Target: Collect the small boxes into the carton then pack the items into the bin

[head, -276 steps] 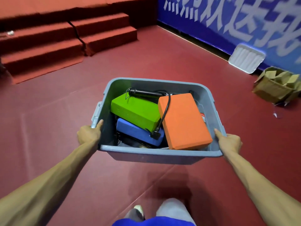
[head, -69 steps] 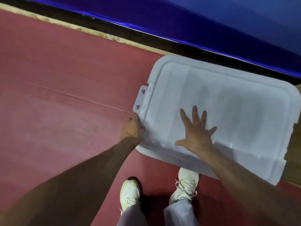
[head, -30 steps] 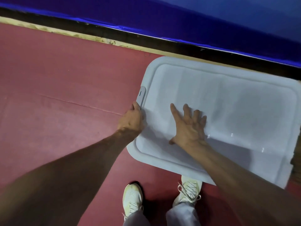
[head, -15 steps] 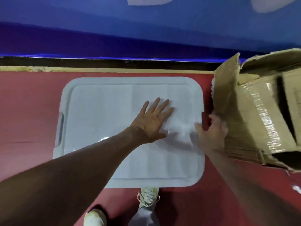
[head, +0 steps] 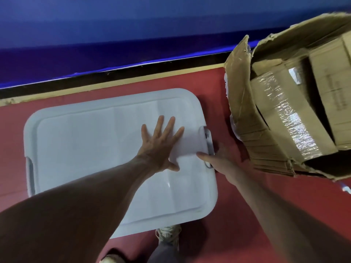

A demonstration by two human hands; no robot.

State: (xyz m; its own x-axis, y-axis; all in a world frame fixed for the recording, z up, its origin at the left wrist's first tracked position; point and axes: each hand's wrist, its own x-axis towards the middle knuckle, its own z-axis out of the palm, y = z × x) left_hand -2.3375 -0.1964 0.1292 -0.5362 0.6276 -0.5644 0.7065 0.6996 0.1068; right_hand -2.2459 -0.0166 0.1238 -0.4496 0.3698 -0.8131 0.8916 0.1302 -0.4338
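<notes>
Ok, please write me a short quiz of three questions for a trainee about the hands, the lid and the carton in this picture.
1. True or false: the left hand lies flat on the lid, fingers spread.
2. Which hand is at the latch on the lid's right edge? A. left hand B. right hand C. neither
3. Fill in: the open carton stands on the person's ___ side of the lid.
Key: 1 true; 2 B; 3 right.
</notes>
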